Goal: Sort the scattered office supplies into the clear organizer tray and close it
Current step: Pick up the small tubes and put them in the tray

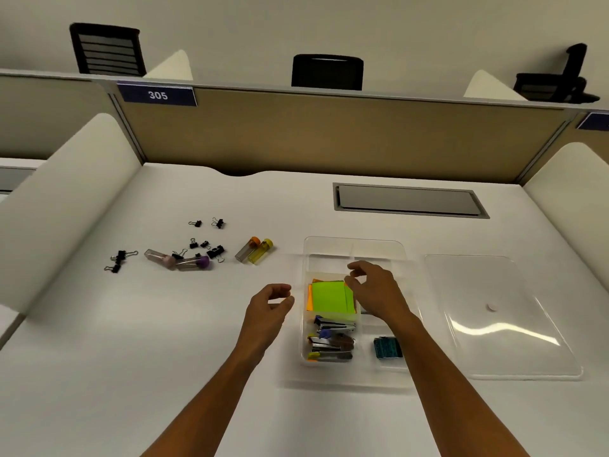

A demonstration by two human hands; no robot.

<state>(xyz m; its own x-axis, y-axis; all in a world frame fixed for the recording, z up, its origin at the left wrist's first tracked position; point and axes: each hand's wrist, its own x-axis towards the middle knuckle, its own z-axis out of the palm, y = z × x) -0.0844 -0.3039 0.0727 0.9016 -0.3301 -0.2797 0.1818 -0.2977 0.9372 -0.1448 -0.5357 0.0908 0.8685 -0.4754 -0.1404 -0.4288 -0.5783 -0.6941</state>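
With sticky notes (331, 300) and staplers (331, 341) already in the organizer tray (354, 247) mid-desk, both my left hand (268, 308) and right hand (375, 291) hover loosely curled and empty, so next I'd reach for the binder clips (197, 245) toward the desk's left edge.

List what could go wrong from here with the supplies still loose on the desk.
The small tubes lie on their sides and may roll when the left hand reaches for them. The binder clips are scattered and tangled among the tubes, so some could be missed. The sticky notes sit high in the organizer tray, perhaps blocking the lid.
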